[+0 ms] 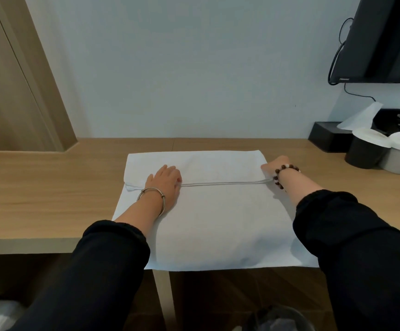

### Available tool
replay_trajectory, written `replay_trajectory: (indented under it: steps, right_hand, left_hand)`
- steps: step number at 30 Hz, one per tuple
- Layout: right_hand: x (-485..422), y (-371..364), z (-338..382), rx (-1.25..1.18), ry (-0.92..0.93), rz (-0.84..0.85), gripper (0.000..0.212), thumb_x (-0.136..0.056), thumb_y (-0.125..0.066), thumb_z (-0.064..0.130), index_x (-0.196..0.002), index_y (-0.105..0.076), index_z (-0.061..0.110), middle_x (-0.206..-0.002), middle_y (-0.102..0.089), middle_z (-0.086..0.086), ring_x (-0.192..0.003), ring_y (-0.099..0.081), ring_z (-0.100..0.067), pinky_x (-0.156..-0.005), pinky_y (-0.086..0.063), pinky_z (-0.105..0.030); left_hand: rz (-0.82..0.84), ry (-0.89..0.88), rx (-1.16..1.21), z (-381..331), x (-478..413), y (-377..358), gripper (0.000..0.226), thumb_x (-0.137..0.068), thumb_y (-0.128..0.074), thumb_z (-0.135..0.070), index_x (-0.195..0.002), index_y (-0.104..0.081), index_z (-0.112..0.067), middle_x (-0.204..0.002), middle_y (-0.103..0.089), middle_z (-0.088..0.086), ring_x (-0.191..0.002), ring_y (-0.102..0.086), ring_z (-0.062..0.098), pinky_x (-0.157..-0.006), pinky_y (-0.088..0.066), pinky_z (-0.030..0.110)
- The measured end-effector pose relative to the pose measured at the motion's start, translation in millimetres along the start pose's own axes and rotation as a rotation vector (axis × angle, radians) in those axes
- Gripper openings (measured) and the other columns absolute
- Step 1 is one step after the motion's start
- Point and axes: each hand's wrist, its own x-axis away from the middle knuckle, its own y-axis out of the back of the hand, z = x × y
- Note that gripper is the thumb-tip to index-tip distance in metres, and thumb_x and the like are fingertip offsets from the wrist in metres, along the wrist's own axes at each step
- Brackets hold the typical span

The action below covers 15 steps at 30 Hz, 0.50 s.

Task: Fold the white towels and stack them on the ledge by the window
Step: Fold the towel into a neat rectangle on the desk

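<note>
Wooden tabletop (pixel 50 187). Left grip (pixel 167 179): fingers straight, laid flat, pressing the folded hem of the white towel (pixel 218 223). The towel lies mid-tabletop, its far part folded over toward the near side and its near edge overhanging the front. Right grip (pixel 275 167): fingers curled, pinching the fold's right end. Far right: black tissue box (pixel 328 137), two lidded cups (pixel 366 151).

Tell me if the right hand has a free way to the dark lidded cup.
Probably yes: only bare desktop lies between the right hand and the dark cup; it would first have to let go of the towel.
</note>
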Motion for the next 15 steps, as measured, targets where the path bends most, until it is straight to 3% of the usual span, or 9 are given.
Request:
replay_trajectory:
  steps: [2, 4, 6, 9, 10, 12, 13, 15]
  right_hand:
    - [-7, -3, -2, -0.104, 0.083, -0.085, 0.033, -0.09, -0.055, 0.024, -0.065, -0.053, 0.004, -0.059, -0.045, -0.007, -0.056, -0.044, -0.022, -0.048, -0.033, -0.022]
    - [-8, -10, -8, -0.036, 0.146, -0.159, 0.036, -0.089, -0.055, 0.016, -0.055, -0.043, 0.009, -0.055, -0.038, -0.004, -0.053, -0.039, -0.022, -0.047, -0.03, -0.024]
    - [-5, -14, -8, 0.216, 0.149, -0.11, 0.032, -0.087, -0.052, 0.01, -0.056, -0.043, 0.007, -0.055, -0.042, -0.005, -0.049, -0.04, -0.02, -0.045, -0.029, -0.023]
    - [5, -7, 17, 0.662, 0.17, -0.064, 0.015, -0.086, -0.05, 0.01, -0.076, -0.061, 0.007, -0.065, -0.055, -0.005, -0.056, -0.05, -0.019, -0.047, -0.034, -0.023]
    - [8, -5, 29, 0.77, 0.188, -0.1, 0.015, -0.085, -0.051, 0.01, -0.09, -0.065, 0.007, -0.073, -0.058, -0.005, -0.063, -0.053, -0.019, -0.051, -0.038, -0.024]
    - [11, -9, 53, 0.874, 0.264, -0.211, 0.034, -0.086, -0.051, 0.014, -0.119, -0.053, 0.005, -0.108, -0.058, -0.011, -0.096, -0.055, -0.026, -0.075, -0.046, -0.035]
    - [12, -17, 66, 0.843, 0.368, -0.227, 0.041, -0.088, -0.049, 0.015, -0.128, -0.045, 0.006, -0.124, -0.051, -0.013, -0.113, -0.049, -0.03, -0.088, -0.043, -0.04]
    - [18, -42, 93, 0.63, 0.622, -0.153, 0.046, -0.092, -0.042, 0.017, -0.137, -0.036, 0.009, -0.139, -0.04, -0.013, -0.127, -0.038, -0.032, -0.1, -0.036, -0.044]
  left_hand:
    - [0.048, 0.016, 0.016, 1, -1, -1, 0.024, -0.099, -0.032, -0.019, -0.119, -0.045, -0.021, -0.148, -0.031, -0.005, -0.142, -0.017, 0.019, -0.113, -0.017, 0.045]
    - [0.04, 0.01, 0.018, 1, -1, -2, 0.022, -0.098, -0.032, -0.017, -0.117, -0.044, -0.022, -0.139, -0.038, -0.006, -0.138, -0.023, 0.018, -0.112, -0.018, 0.045]
    - [0.028, 0.011, 0.024, 1, -1, -3, 0.022, -0.098, -0.031, -0.017, -0.115, -0.043, -0.023, -0.131, -0.041, -0.007, -0.134, -0.027, 0.017, -0.111, -0.018, 0.045]
    - [0.023, 0.009, 0.021, 1, -1, -4, 0.021, -0.097, -0.032, -0.017, -0.113, -0.044, -0.024, -0.129, -0.042, -0.007, -0.133, -0.028, 0.018, -0.11, -0.021, 0.046]
    - [0.015, 0.01, 0.025, 0, -1, -4, 0.021, -0.097, -0.033, -0.017, -0.113, -0.045, -0.024, -0.128, -0.043, -0.007, -0.132, -0.03, 0.018, -0.109, -0.022, 0.046]
    - [-0.025, -0.001, 0.031, 0, 0, -4, 0.02, -0.096, -0.035, -0.018, -0.111, -0.047, -0.025, -0.121, -0.046, -0.008, -0.126, -0.035, 0.017, -0.106, -0.025, 0.042]
    - [-0.048, -0.007, 0.03, 0, 0, -4, 0.019, -0.096, -0.036, -0.018, -0.11, -0.048, -0.025, -0.119, -0.047, -0.008, -0.123, -0.038, 0.017, -0.103, -0.027, 0.04]
    - [-0.077, -0.016, 0.018, 1, 0, -4, 0.019, -0.095, -0.038, -0.02, -0.11, -0.05, -0.025, -0.122, -0.049, -0.008, -0.12, -0.04, 0.017, -0.097, -0.029, 0.035]
